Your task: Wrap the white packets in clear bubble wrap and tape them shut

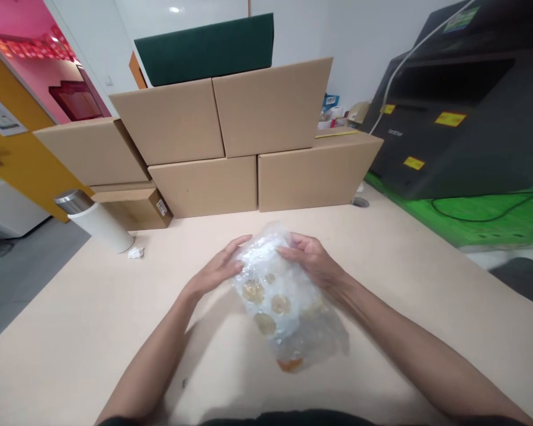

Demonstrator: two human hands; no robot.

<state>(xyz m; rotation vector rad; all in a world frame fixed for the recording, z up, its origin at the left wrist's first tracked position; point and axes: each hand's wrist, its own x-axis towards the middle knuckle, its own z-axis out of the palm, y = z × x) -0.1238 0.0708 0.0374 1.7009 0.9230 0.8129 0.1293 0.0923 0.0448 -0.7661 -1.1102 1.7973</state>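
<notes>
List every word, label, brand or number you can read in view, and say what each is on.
"brother": on the dark grey machine.
Too blurred to read: the yellow stickers and green label on that machine.
Too small: the paper notice on the yellow door and the white label on the small cardboard box.
Plastic-wrapped item in the hands: no legible text.

The premises are presenting as an office-type workroom; the exact trade cannot be told. Plain cardboard boxes [273, 112] are standing stacked along the back of a bare-topped table [93, 331]. A large dark machine [462, 142], marked "brother", is bearing yellow labels [450, 119] and occupying a green surface [484, 222]. A lever-handled yellow door [31, 127] is displaying a posted printed sheet [2, 116].
</notes>
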